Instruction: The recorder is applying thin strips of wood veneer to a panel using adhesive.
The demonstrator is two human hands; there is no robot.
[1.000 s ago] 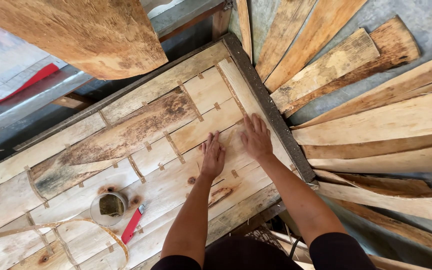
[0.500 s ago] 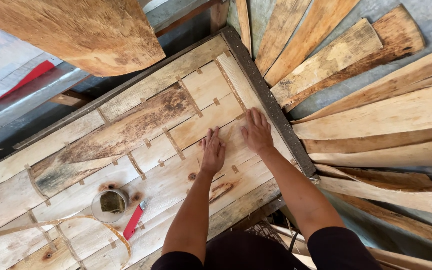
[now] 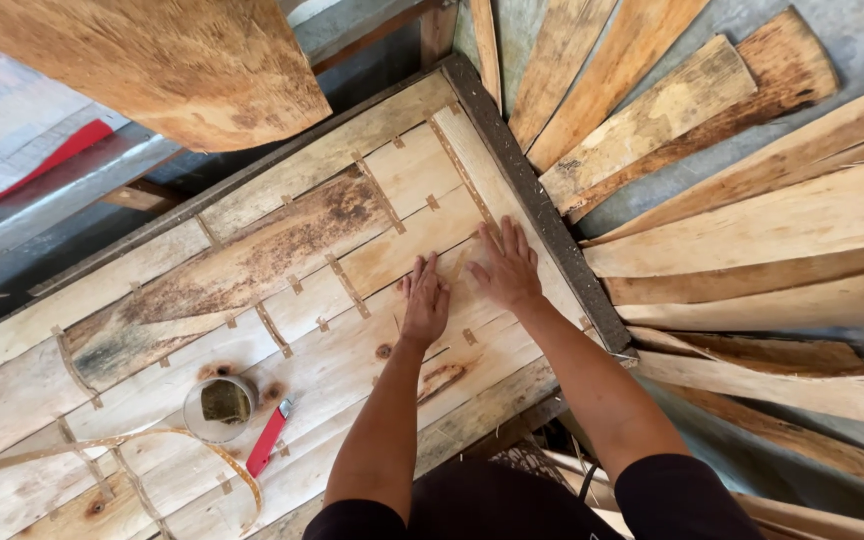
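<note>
- The person's body is cut off at the bottom edge, so only dark sleeves and two forearms show; what's under the tabletop (image 3: 512, 170) is mostly hidden, apart from some dark mesh-looking thing near the bottom that I can't make out.
- A big rough wood slab (image 3: 152, 60) fills the top left and runs out of frame, so its full shape is anyone's guess.
- The left hand (image 3: 425, 300) lies flat, palm down, fingers loosely spread, on the patchwork veneer sheet (image 3: 282, 260), which covers most of the tabletop.
- The right hand (image 3: 505, 268) is flat too, fingers fanned out, pressing the same sheet just beside the dark frame edge on the right. The two hands are near each other, not touching, and neither one is pinching anything.
- The sheet is thin pale wood pieces butted together, with one dark stained strip across the middle and small brownish tape tabs bridging the seams. A couple of knots show.
- A roll of tape (image 3: 220, 406), see-through and round, sits on the sheet lower left, with something brownish inside the core, too small to tell what.
- A red utility knife (image 3: 270, 438) lies just beside it.
- A loose tape strip (image 3: 142, 445) curls across the lower left corner.
- Long loose veneer strips (image 3: 752, 220), pale and rough-edged, fan out on the grey floor to the right.
</note>
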